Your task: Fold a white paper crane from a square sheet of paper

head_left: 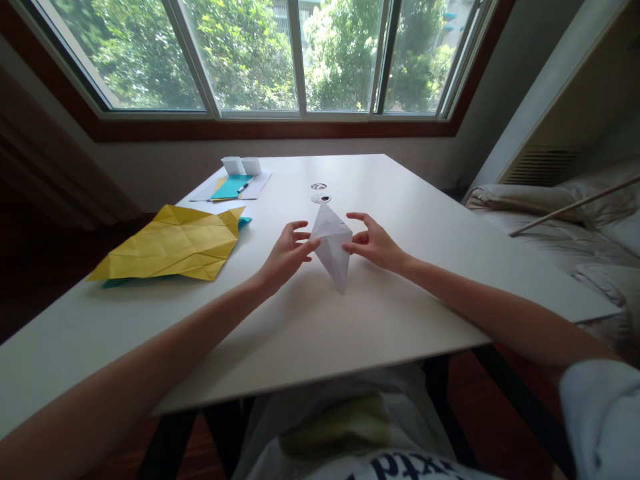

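Lap: pale clothing point(350, 427) at 6 o'clock, below table edge.
Table: white table point(310, 333), fills mid-view.
Folded white paper: diamond-shaped piece point(333, 250) at centre, upright, lower tip touching the table.
Left hand: left hand point(285, 257) at paper's 9 o'clock, fingers spread, fingertips pinching its left corner.
Right hand: right hand point(375, 243) at paper's 3 o'clock, fingers spread, fingertips on its right corner.
Yellow sheet: creased yellow paper point(175, 243) at 9 o'clock, over a teal sheet point(244, 222).
Far items: two small white cups point(241, 165) and teal card point(231, 187) at 11 o'clock.
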`<state>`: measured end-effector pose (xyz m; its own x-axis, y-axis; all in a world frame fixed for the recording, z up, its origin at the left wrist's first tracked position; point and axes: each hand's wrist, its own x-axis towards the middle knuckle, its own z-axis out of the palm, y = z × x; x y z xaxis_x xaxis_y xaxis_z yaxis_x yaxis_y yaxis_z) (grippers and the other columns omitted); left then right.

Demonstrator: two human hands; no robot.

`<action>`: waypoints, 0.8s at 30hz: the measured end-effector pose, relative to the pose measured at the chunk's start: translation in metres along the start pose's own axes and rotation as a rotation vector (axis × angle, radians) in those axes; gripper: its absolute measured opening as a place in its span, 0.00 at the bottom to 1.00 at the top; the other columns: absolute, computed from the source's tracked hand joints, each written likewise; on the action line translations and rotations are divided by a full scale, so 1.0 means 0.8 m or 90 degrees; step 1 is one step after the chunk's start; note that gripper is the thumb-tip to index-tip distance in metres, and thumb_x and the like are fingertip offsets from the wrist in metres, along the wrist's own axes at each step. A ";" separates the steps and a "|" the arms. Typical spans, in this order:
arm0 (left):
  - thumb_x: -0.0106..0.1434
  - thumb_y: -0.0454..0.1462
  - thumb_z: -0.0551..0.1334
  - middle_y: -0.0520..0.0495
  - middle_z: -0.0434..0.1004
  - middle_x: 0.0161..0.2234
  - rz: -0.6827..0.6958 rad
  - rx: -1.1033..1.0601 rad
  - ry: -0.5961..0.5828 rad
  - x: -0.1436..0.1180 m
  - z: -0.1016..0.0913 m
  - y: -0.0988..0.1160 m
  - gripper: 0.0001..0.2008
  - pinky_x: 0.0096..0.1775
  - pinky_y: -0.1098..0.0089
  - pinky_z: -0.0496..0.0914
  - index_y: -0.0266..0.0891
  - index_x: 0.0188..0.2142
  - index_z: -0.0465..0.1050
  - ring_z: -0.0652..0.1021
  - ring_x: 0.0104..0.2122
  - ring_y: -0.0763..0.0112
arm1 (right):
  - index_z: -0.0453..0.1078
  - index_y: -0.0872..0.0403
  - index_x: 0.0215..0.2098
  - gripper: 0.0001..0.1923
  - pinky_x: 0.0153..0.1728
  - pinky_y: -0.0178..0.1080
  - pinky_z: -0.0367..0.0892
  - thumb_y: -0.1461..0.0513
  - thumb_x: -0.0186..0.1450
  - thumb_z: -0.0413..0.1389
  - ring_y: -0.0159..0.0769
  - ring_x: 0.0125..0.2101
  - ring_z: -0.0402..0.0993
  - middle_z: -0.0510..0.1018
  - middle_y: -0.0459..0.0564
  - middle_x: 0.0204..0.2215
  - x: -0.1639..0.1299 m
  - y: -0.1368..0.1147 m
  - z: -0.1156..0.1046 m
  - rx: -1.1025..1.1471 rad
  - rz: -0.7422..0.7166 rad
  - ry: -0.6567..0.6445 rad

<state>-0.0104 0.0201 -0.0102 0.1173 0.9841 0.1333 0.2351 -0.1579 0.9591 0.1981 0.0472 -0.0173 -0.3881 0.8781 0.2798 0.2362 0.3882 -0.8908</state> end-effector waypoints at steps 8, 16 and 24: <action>0.60 0.41 0.55 0.40 0.69 0.49 0.260 0.458 -0.140 -0.004 0.000 -0.013 0.18 0.50 0.56 0.64 0.38 0.49 0.66 0.68 0.51 0.58 | 0.72 0.53 0.39 0.12 0.27 0.33 0.61 0.57 0.58 0.55 0.28 0.23 0.66 0.71 0.43 0.21 -0.001 0.011 -0.005 -0.357 -0.034 -0.036; 0.63 0.44 0.52 0.39 0.67 0.51 0.266 0.561 -0.208 -0.002 -0.003 -0.022 0.22 0.49 0.56 0.63 0.39 0.55 0.60 0.69 0.50 0.57 | 0.69 0.54 0.49 0.17 0.45 0.45 0.62 0.60 0.62 0.52 0.42 0.46 0.66 0.72 0.56 0.45 0.002 0.028 -0.005 -0.502 -0.166 -0.114; 0.59 0.41 0.56 0.44 0.72 0.40 0.276 0.468 -0.197 0.015 -0.015 -0.031 0.21 0.46 0.61 0.66 0.37 0.51 0.64 0.73 0.42 0.63 | 0.64 0.54 0.52 0.18 0.48 0.47 0.62 0.66 0.63 0.49 0.41 0.47 0.65 0.73 0.54 0.46 0.002 0.029 0.000 -0.469 -0.240 -0.172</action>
<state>-0.0266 0.0368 -0.0297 0.5682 0.7772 0.2703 0.6540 -0.6259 0.4249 0.2030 0.0574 -0.0378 -0.7329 0.5941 0.3314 0.5293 0.8041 -0.2708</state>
